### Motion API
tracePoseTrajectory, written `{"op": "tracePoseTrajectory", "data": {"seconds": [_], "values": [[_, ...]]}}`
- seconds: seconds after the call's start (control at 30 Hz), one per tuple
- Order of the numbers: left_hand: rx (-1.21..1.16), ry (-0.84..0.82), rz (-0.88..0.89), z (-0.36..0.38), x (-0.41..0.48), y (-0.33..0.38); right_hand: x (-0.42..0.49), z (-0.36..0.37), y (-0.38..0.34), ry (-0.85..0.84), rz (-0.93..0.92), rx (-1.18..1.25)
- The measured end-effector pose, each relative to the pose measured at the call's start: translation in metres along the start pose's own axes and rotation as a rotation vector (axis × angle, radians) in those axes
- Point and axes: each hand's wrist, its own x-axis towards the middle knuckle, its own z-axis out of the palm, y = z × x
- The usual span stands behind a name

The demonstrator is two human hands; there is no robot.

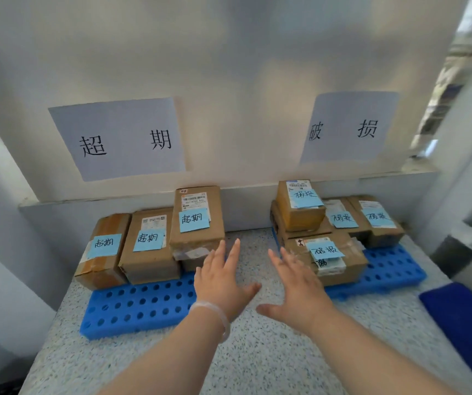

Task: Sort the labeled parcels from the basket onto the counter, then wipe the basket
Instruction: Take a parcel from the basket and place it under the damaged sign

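Three cardboard parcels with blue sticky labels sit on a blue perforated mat (132, 306) at the left: one at the far left (102, 252), one in the middle (149, 246), and a taller one (197, 220). Several labeled parcels are piled on a second blue mat (391, 269) at the right, with one at the front (329, 258) and one on top (300, 206). My left hand (220, 283) and my right hand (297, 286) hover flat over the speckled counter (257, 360) between the two piles, fingers spread, holding nothing. No basket is in view.
Two paper signs hang on the white wall, one (118, 138) above the left pile and one (349, 126) above the right pile. A dark blue cloth (465, 320) lies at the counter's right edge. White walls close in the left and right sides.
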Motion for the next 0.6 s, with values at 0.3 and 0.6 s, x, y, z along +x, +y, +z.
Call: {"op": "tracePoseTrajectory", "data": {"seconds": [0.3, 0.6], "values": [[0.155, -0.062, 0.399, 0.01, -0.042, 0.055, -0.095, -0.005, 0.016, 0.183, 0.277, -0.078], [0.123, -0.184, 0.731, 0.038, -0.115, 0.121, -0.218, 0.009, 0.036, 0.223, 0.571, -0.095]]}}
